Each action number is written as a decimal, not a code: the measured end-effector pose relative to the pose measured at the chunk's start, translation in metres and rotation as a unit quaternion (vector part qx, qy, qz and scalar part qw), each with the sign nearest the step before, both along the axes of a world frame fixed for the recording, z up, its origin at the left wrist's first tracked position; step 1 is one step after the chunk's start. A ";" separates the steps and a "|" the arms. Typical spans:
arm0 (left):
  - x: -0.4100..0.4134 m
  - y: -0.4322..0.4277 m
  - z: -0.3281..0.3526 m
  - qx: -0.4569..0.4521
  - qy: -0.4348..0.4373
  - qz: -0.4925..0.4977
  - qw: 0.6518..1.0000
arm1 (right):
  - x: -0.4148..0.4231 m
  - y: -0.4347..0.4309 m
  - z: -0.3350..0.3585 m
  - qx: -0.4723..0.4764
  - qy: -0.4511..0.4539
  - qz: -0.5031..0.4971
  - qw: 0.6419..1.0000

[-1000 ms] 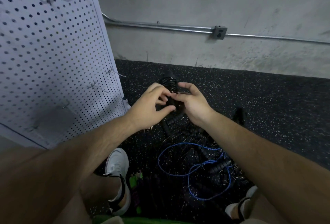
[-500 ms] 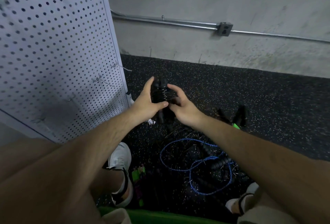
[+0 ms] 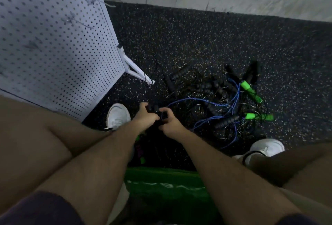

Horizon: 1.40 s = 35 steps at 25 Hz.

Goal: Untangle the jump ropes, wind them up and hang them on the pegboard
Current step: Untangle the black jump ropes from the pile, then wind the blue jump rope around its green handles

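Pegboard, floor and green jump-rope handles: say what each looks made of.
Pegboard: likely painted sheet metal, matte white, with regular punched holes and a thin edge.
Floor: seemingly rubber gym matting, matte black with pale flecks.
Green jump-rope handles: probably plastic, smooth and bright; blur hides finer detail.

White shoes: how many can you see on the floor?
2. One white shoe is beside the lower corner of the pegboard; the other is lower right, below the rope tangle. Limbs cover part of each, and no more show.
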<state>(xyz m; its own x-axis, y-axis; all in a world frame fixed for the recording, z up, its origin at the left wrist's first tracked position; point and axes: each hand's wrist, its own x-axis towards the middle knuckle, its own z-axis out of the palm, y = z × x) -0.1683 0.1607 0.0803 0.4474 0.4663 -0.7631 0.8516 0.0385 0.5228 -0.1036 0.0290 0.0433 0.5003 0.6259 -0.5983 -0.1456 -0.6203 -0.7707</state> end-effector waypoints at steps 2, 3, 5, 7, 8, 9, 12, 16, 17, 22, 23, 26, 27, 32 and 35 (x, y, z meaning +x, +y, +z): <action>-0.012 -0.006 -0.022 -0.014 0.048 0.005 0.999 | -0.019 -0.007 -0.021 -0.013 0.039 0.030 0.999; -0.016 -0.006 -0.031 -0.009 0.067 0.004 0.998 | -0.025 -0.009 -0.026 -0.012 0.056 0.043 0.997; -0.021 -0.003 -0.041 0.003 0.083 -0.012 0.996 | -0.031 -0.011 -0.026 -0.016 0.064 0.055 0.996; -0.021 -0.003 -0.046 -0.006 0.091 -0.047 0.995 | -0.029 -0.018 -0.024 -0.034 0.047 0.062 0.996; -0.019 -0.005 -0.049 -0.016 0.092 -0.070 0.993 | -0.025 -0.025 -0.023 -0.054 0.032 0.068 0.996; -0.016 -0.010 -0.050 -0.029 0.090 -0.093 0.991 | -0.020 -0.034 -0.024 -0.076 0.014 0.075 0.994; -0.002 -0.033 -0.057 -0.035 0.077 -0.199 0.976 | -0.005 -0.066 -0.031 -0.127 -0.026 0.075 0.989; 0.014 -0.077 -0.064 0.036 0.069 -0.359 0.930 | -0.001 -0.097 -0.050 -0.165 -0.014 0.061 0.984; 0.017 -0.086 -0.069 0.052 0.079 -0.401 0.911 | -0.003 -0.100 -0.055 -0.175 0.001 0.065 0.982; 0.032 -0.113 -0.102 0.103 0.072 -0.480 0.868 | -0.007 -0.106 -0.073 -0.180 -0.053 0.088 0.978; 0.037 -0.116 -0.107 0.119 0.048 -0.463 0.877 | -0.003 -0.108 -0.077 -0.179 -0.081 0.070 0.978; 0.056 -0.125 -0.117 0.160 -0.021 -0.445 0.881 | 0.018 -0.116 -0.095 -0.202 -0.143 -0.010 0.969; 0.065 -0.130 -0.120 0.158 -0.030 -0.443 0.882 | 0.027 -0.119 -0.100 -0.205 -0.146 -0.025 0.968; 0.099 -0.147 -0.144 0.073 -0.007 -0.363 0.929 | 0.057 -0.132 -0.116 -0.179 -0.024 -0.122 0.976; 0.109 -0.153 -0.153 0.021 0.019 -0.284 0.959 | 0.060 -0.133 -0.127 -0.146 0.028 -0.192 0.970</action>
<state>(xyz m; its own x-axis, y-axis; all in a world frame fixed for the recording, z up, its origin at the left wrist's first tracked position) -0.0590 0.0079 -0.0732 0.6102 0.1867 -0.7699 0.7478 -0.4566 0.4820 -0.0434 -0.1037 -0.0838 0.6240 0.2005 -0.7552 -0.4455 -0.7027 -0.5547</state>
